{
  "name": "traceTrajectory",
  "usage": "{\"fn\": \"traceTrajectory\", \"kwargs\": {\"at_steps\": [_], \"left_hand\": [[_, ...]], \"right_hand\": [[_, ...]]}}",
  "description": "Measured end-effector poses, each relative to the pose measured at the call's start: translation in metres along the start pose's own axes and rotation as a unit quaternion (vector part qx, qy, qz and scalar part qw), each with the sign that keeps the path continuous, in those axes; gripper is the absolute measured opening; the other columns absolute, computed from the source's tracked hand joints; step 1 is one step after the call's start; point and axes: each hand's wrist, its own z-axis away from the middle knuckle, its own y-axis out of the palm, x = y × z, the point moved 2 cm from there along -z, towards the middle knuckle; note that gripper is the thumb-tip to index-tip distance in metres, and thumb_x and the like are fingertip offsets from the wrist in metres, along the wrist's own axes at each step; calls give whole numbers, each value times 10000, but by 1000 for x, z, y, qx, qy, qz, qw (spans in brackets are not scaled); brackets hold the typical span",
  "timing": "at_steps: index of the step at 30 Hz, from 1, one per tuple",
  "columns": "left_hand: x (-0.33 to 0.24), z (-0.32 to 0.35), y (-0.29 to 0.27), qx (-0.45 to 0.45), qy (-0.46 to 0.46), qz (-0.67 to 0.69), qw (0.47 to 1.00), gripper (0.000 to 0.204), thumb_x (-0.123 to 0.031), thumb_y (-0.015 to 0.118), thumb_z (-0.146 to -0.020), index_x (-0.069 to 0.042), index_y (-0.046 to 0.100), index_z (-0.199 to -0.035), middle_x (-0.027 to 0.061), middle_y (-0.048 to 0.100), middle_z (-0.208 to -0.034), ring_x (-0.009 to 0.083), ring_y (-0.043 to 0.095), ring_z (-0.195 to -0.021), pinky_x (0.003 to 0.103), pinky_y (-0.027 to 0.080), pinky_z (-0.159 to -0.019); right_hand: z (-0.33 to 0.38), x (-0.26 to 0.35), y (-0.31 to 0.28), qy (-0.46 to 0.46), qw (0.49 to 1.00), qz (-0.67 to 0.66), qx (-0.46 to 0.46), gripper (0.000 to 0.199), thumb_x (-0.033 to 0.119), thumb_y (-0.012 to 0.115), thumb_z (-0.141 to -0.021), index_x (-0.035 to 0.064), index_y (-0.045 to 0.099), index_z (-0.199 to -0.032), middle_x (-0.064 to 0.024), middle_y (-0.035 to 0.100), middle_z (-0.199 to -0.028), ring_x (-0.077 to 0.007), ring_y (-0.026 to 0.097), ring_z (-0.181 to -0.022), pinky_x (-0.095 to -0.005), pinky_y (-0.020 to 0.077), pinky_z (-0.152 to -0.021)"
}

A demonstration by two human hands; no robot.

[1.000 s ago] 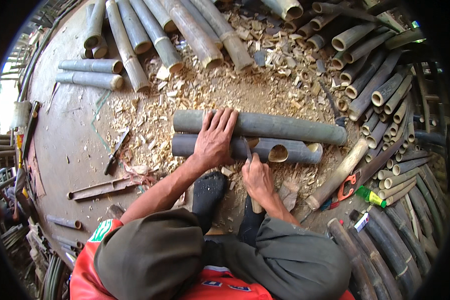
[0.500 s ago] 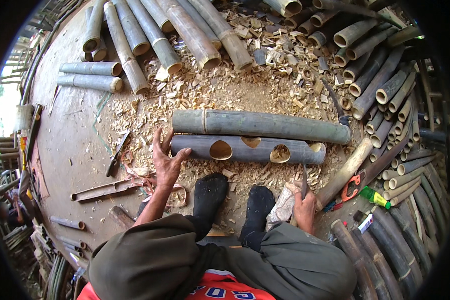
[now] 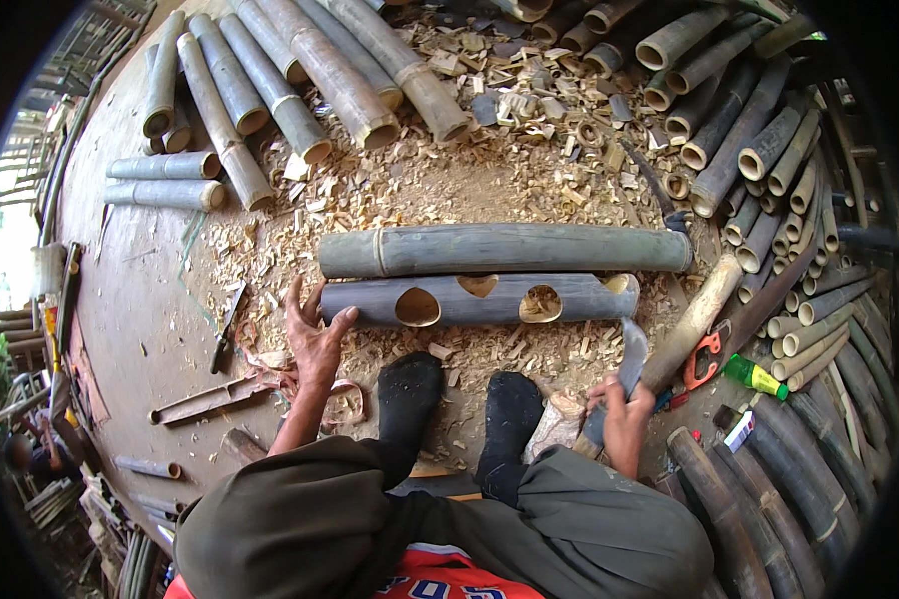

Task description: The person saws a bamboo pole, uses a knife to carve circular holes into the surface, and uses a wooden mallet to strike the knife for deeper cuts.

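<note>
A dark bamboo tube (image 3: 489, 308) with several round holes cut in its wall lies crosswise in front of my feet. Right behind it rests a longer, uncut grey-green bamboo tube (image 3: 529, 250). My left hand (image 3: 315, 344) is at the holed tube's left end, fingers spread and stretched out, the thumb touching the tube. In my right hand (image 3: 624, 419) is a knife (image 3: 632, 354), its handle inside my closed fingers and its broad blade pointing away from me. The blade tip is close to the tube's right end. A pale wood block (image 3: 559, 424) stands beside my right foot.
Wood chips (image 3: 449, 200) cover the floor beyond the tubes. Bamboo tubes (image 3: 340, 70) lie at the far left, with more stacked along the right (image 3: 769, 240). Another knife (image 3: 228, 329) is on the floor at left. An orange-handled tool (image 3: 702, 361) and a green bottle (image 3: 754, 375) lie at right.
My right hand has turned the knife, so the flat of its blade now shows, and moved slightly right and up. My left hand keeps its place at the tube's end; the whole view has shifted a little.
</note>
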Motion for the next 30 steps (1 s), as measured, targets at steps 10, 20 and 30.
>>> {"fn": "traceTrajectory", "kwargs": {"at_steps": [10,20,30], "left_hand": [[-112,2,96,187,295,-444,825,1494,-401,1049,-499,-161,177,-1687,247,236,-1675,466,194,-1568,640,195,-1275],[-92,11,188,290,308,-542,727,1544,-393,1041,-415,-159,196,-1686,210,266,-1666,443,213,-1574,675,131,-1240],[-84,8,193,274,323,-516,745,1512,-329,1041,-380,-186,241,-1656,192,295,-1621,433,245,-1544,662,139,-1243]], "right_hand": [[-65,29,-17,-190,979,-28,-76,316,222,423,-1116,-15,573,-1263,-91,661,-793,-173,590,-713,-328,479,-739],[-65,10,-17,-148,967,198,-55,222,184,518,-1093,-31,534,-1146,-202,669,-802,-380,701,-734,-483,528,-662],[-80,0,-15,-126,954,266,-51,382,179,566,-1060,-128,604,-1284,-327,713,-949,-472,728,-848,-517,576,-727]]}}
